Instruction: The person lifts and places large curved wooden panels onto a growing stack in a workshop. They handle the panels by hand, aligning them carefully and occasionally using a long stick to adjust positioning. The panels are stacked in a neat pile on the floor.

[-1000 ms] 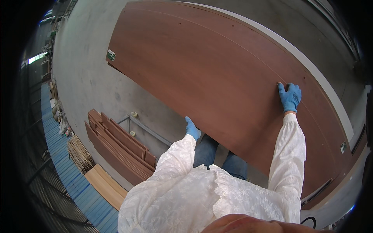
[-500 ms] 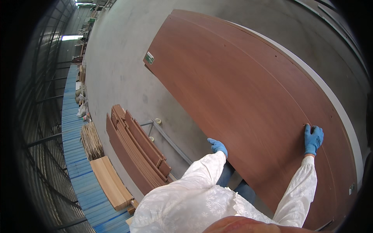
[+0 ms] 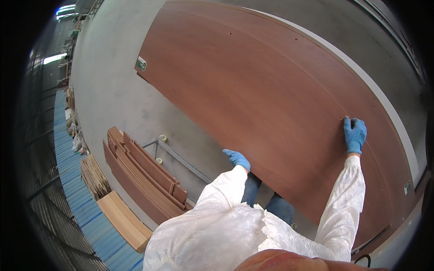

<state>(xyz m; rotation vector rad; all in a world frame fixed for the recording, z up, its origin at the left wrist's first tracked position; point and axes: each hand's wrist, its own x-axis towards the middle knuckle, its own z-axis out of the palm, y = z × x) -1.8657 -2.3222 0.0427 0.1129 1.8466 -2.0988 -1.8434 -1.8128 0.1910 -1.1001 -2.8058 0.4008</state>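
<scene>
A large reddish-brown wood-grain panel (image 3: 253,90) lies before me, with a thin line along its far side and a few small holes. My left hand (image 3: 237,159), in a blue glove, is at the panel's near edge, its fingers stretched out to the left and holding nothing. My right hand (image 3: 355,135), also gloved in blue, rests on the panel by the thin line. Its fingers are bent down and drawn together beside a small mark in the surface; anything between the fingertips is too small to make out. A green and white label (image 3: 141,63) marks the far left corner.
Stacked brown boards (image 3: 140,174) lie at the left on a grey metal frame (image 3: 183,159) with wheels. Farther left are a light wood stack (image 3: 124,221), a bundle of thin strips (image 3: 94,176) and blue slats (image 3: 74,192). A white edge (image 3: 357,81) runs beyond the panel.
The view has shifted, so the panel and board stack sit farther left and higher. Both hands keep nearly the same places on the panel.
</scene>
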